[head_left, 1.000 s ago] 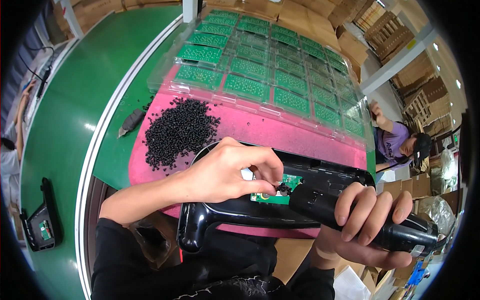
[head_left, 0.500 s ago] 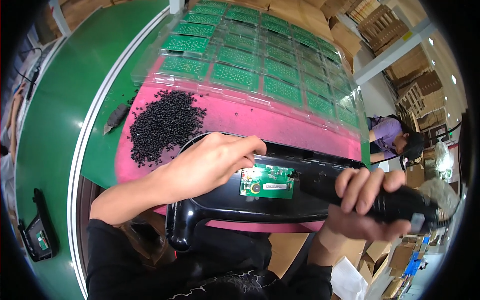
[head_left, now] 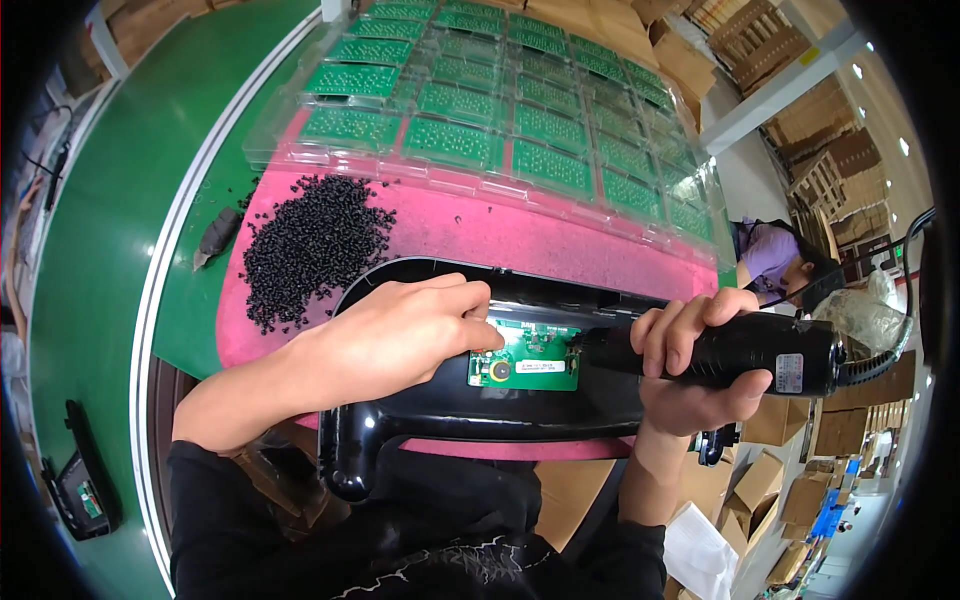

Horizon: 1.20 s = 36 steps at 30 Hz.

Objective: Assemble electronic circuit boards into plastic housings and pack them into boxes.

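My right hand point(head_left: 695, 365) is wrapped round a black electric screwdriver point(head_left: 765, 350), held nearly level. Its dark nose points left at the right edge of a green circuit board point(head_left: 545, 372); the exact tip is hard to make out against the black plastic. That board lies inside a long black plastic housing point(head_left: 460, 425) with a rounded leg at its left end. Over the board's upper left corner, my left hand point(head_left: 415, 325) has its fingers curled and pressed together; whatever they may pinch is hidden.
Black screws point(head_left: 315, 250) lie heaped on a pink mat point(head_left: 440, 225). Beyond them, clear plastic trays point(head_left: 480, 175) hold several green boards. Another black housing point(head_left: 80, 480) rests on the green surface at left. A person in purple point(head_left: 768, 258) sits at right; cardboard boxes point(head_left: 755, 490) stand below.
The screwdriver's rear end has swung up, so the tool is now closer to level, and my right hand has risen with it. My left hand has shifted slightly left and down.
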Each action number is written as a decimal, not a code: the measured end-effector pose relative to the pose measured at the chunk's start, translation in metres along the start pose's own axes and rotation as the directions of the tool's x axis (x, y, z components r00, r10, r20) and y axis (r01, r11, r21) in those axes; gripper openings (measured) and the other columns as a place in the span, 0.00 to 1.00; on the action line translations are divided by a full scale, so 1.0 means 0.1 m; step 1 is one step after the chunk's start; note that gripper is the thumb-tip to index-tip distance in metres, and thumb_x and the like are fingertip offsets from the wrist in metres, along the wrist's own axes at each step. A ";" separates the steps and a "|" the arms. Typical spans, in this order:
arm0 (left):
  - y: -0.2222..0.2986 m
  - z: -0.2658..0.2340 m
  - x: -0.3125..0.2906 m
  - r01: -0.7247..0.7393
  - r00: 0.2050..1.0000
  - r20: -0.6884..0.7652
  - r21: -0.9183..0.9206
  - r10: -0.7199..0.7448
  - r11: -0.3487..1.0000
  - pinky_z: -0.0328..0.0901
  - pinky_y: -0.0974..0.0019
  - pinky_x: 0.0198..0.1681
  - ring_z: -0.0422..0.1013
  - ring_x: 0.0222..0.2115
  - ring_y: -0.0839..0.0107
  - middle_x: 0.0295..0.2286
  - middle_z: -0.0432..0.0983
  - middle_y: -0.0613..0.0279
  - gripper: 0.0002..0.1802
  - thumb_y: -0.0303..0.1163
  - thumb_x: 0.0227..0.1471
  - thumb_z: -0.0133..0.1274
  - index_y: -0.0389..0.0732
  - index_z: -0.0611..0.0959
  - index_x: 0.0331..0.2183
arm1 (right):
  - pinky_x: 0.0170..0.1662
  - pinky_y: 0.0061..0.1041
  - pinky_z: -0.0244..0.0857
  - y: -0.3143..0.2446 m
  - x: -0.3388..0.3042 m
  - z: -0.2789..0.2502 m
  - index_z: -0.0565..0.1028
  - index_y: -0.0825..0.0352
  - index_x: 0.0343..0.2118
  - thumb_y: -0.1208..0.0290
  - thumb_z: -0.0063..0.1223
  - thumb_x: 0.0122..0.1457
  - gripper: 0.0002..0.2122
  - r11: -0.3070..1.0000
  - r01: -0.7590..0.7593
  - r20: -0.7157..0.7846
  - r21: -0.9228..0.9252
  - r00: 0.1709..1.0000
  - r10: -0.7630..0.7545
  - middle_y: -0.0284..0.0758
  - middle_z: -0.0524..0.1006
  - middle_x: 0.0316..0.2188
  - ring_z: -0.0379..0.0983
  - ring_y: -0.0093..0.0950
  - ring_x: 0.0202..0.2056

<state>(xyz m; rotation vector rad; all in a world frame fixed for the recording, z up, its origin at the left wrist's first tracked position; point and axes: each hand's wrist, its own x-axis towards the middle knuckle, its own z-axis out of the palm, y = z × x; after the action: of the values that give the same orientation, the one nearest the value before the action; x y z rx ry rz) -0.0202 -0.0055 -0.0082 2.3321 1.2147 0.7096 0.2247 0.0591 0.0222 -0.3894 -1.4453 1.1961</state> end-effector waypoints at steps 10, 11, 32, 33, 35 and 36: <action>0.05 -0.04 0.00 0.055 0.997 0.049 0.101 -0.061 0.993 0.67 0.63 0.33 0.69 0.32 0.66 0.27 0.66 0.65 0.25 0.17 0.32 0.55 0.44 0.85 0.38 | 0.20 0.22 0.55 -0.01 0.11 0.13 0.63 0.63 0.36 0.44 0.54 0.54 0.25 0.989 -0.137 0.060 -0.051 0.988 0.140 0.25 0.62 0.14 0.58 0.19 0.13; 0.05 -0.05 0.00 0.054 0.997 0.052 0.109 -0.060 0.993 0.67 0.63 0.32 0.69 0.32 0.66 0.27 0.66 0.66 0.25 0.17 0.32 0.55 0.44 0.86 0.38 | 0.20 0.22 0.55 0.01 0.12 0.12 0.63 0.63 0.36 0.44 0.54 0.54 0.25 0.989 -0.138 0.060 -0.051 0.988 0.141 0.25 0.62 0.14 0.58 0.19 0.13; 0.07 -0.07 0.07 -0.224 0.964 -0.222 -0.394 0.145 0.891 0.71 0.61 0.32 0.75 0.30 0.59 0.29 0.77 0.56 0.12 0.25 0.46 0.62 0.35 0.82 0.36 | 0.22 0.18 0.57 -0.38 0.03 0.53 0.63 0.62 0.38 0.51 0.56 0.57 0.21 0.890 0.115 0.020 0.442 0.990 -0.138 0.25 0.65 0.16 0.60 0.17 0.13; 0.07 -0.06 0.07 -0.223 0.964 -0.225 -0.395 0.141 0.891 0.71 0.61 0.32 0.75 0.30 0.59 0.29 0.77 0.56 0.12 0.25 0.46 0.62 0.35 0.82 0.36 | 0.22 0.18 0.57 -0.38 0.03 0.53 0.63 0.62 0.38 0.51 0.56 0.57 0.21 0.891 0.117 0.023 0.438 0.990 -0.141 0.25 0.65 0.16 0.60 0.17 0.13; 0.07 -0.05 0.06 -0.265 0.949 -0.267 -0.383 0.169 0.885 0.71 0.61 0.31 0.75 0.29 0.58 0.28 0.77 0.56 0.12 0.24 0.45 0.62 0.35 0.82 0.35 | 0.22 0.18 0.57 -0.39 0.03 0.52 0.63 0.62 0.38 0.50 0.56 0.57 0.21 0.893 0.115 0.031 0.435 0.989 -0.142 0.24 0.65 0.15 0.60 0.17 0.13; 0.07 -0.05 0.07 -0.268 0.948 -0.267 -0.385 0.171 0.883 0.71 0.61 0.31 0.75 0.29 0.58 0.28 0.77 0.56 0.12 0.24 0.45 0.62 0.35 0.82 0.35 | 0.22 0.18 0.57 -0.39 0.03 0.53 0.63 0.62 0.38 0.50 0.56 0.57 0.21 0.895 0.115 0.030 0.432 0.989 -0.142 0.24 0.65 0.15 0.60 0.17 0.13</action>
<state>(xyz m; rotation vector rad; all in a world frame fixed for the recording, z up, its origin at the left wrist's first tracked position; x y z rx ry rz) -0.0156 -0.0026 0.0010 2.0801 0.7812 1.2141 0.1919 0.0216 0.0662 0.0484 -1.1921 1.3835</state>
